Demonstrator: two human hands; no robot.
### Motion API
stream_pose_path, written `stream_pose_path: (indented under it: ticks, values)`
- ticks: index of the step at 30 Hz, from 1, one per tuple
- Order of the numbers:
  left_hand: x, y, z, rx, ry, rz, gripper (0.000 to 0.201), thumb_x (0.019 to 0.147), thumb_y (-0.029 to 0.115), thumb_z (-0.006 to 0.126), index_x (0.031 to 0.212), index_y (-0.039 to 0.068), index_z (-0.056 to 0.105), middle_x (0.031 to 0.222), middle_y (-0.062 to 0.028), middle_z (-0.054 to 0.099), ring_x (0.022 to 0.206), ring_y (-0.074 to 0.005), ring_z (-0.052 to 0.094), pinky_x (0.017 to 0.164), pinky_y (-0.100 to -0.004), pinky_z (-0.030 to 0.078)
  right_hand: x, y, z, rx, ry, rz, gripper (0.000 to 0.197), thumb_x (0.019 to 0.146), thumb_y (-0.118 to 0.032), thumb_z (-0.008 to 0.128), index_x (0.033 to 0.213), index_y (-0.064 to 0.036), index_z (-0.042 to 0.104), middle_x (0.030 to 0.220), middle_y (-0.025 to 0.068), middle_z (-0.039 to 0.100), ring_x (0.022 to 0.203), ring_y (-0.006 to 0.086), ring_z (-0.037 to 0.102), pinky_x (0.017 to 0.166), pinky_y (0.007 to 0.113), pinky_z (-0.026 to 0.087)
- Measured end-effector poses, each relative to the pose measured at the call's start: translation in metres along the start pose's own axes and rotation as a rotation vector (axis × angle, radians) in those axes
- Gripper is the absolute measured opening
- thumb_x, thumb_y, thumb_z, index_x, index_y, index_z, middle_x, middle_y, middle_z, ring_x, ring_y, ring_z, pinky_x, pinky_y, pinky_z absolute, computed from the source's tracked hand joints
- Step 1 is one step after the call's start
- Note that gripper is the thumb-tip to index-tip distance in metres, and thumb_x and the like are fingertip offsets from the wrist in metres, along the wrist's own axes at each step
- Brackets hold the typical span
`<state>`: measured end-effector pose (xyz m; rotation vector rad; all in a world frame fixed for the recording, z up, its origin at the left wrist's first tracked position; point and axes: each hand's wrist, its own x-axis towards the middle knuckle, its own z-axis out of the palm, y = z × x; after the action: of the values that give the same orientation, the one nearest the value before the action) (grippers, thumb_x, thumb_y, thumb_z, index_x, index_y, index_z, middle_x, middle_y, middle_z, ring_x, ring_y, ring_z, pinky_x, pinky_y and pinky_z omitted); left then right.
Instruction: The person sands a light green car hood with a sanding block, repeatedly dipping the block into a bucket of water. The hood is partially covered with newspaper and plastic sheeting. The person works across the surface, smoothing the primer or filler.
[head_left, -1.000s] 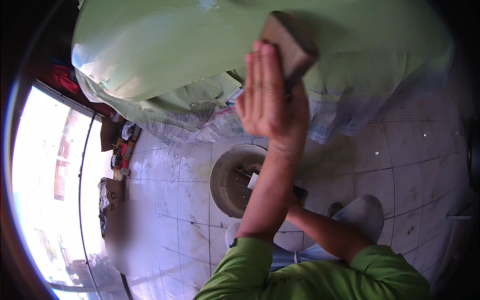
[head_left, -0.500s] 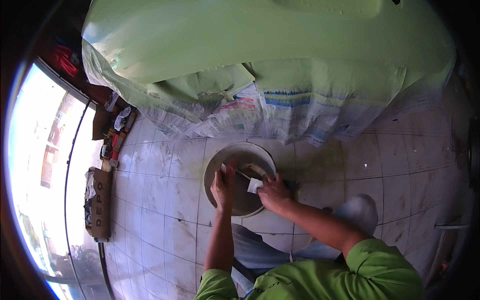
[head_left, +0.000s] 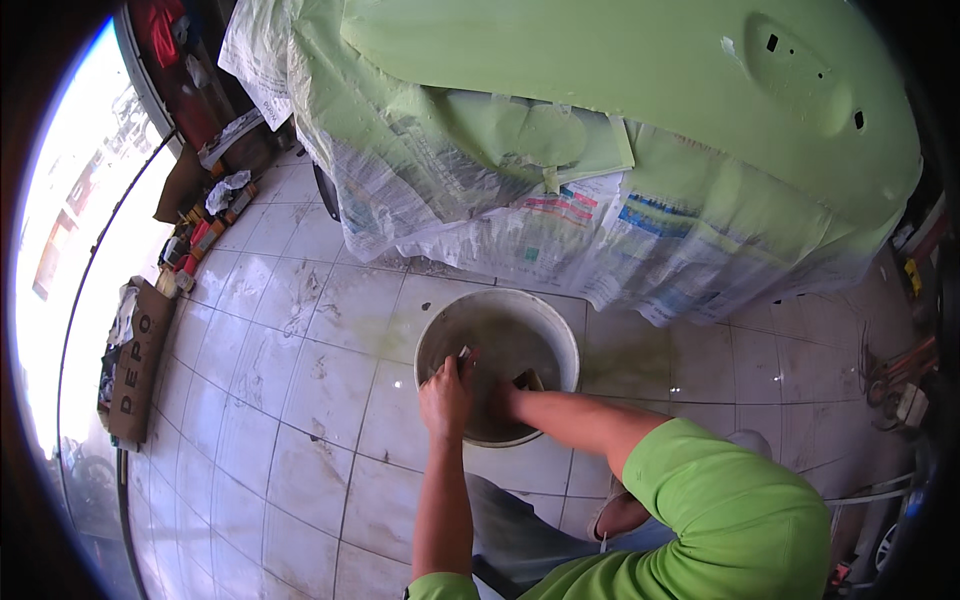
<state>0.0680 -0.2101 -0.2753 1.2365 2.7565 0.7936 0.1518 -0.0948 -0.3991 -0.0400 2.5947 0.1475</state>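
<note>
A round bucket [head_left: 571,352] with a pale rim and murky grey-brown contents stands on the floor before me. Over its left rim, my left hand [head_left: 447,395] is closed, with a small pale, dark-edged piece [head_left: 464,352] showing at its fingertips. My right hand [head_left: 503,402] reaches down inside the bucket on the near side, its fingers hidden in the murk. Right beside it lies a brown, dark-edged flat piece [head_left: 527,381]; I cannot tell whether the hand holds it.
Beyond the bucket stands a light green painted body panel [head_left: 640,60], masked below with newspaper sheets [head_left: 570,235]. A cardboard box [head_left: 140,365] and assorted small items line the left side by a bright opening. Metal items [head_left: 895,380] lie at the right edge.
My right hand has gone from the bucket's right rim down into it, and the white piece it held no longer shows. My left hand stays near the left rim. The view has shifted.
</note>
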Motion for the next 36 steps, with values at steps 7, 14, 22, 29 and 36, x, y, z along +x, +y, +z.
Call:
stream_pose_path:
  ticks: [7, 14, 22, 29, 36]
  values:
    - [-0.004, -0.026, -0.001, -0.005, 0.035, -0.052, 0.025, 0.103, 0.033, 0.062, 0.101, 0.008, 0.062, 0.085, -0.0173, 0.075, 0.080, -0.0367, 0.075, 0.071, -0.0512, 0.057, -0.176, 0.060, -0.166, -0.010, -0.018, -0.117, 0.050, 0.087, -0.028, 0.077, 0.137, -0.0264, 0.071, 0.148, 0.0199, 0.055, 0.133, 0.0345, 0.055, 0.102, 0.055, 0.042]
    - [0.003, -0.014, 0.002, -0.025, -0.043, 0.000, 0.033, 0.103, 0.041, 0.064, 0.098, 0.009, 0.068, 0.088, -0.0151, 0.076, 0.081, -0.0353, 0.075, 0.070, -0.0482, 0.057, -0.373, 0.135, -0.356, -0.575, 0.790, 0.187, 0.059, 0.090, -0.012, 0.071, 0.147, -0.0279, 0.064, 0.157, 0.0145, 0.049, 0.144, 0.0322, 0.048, 0.121, 0.055, 0.032]
    - [0.101, -0.017, 0.039, -0.206, 0.237, 0.256, 0.018, 0.091, 0.025, 0.073, 0.099, 0.009, 0.072, 0.095, -0.0122, 0.076, 0.087, -0.0356, 0.074, 0.080, -0.0482, 0.057, -0.416, 0.214, -0.362, -0.899, 0.935, 0.290, 0.058, 0.090, -0.007, 0.067, 0.142, -0.0330, 0.068, 0.165, 0.0103, 0.045, 0.150, 0.0298, 0.044, 0.125, 0.055, 0.026]
    - [0.156, 0.002, 0.027, 0.058, -0.306, -0.090, 0.066, 0.098, 0.068, 0.055, 0.106, 0.008, 0.082, 0.097, -0.0163, 0.079, 0.092, -0.0366, 0.077, 0.080, -0.0478, 0.060, -0.296, 0.185, -0.440, -0.948, 0.926, 0.126, 0.048, 0.088, -0.030, 0.076, 0.136, -0.0339, 0.072, 0.160, 0.0045, 0.052, 0.143, 0.0220, 0.050, 0.121, 0.049, 0.031]
    - [0.164, -0.008, 0.031, -0.016, -0.259, -0.119, 0.086, 0.095, 0.079, 0.047, 0.098, 0.000, 0.082, 0.097, -0.0235, 0.078, 0.098, -0.0397, 0.076, 0.088, -0.0472, 0.058, -0.187, 0.179, -0.518, -0.976, 0.983, 0.037, 0.038, 0.093, -0.034, 0.073, 0.131, -0.0303, 0.075, 0.152, 0.0060, 0.059, 0.142, 0.0236, 0.051, 0.118, 0.049, 0.033]
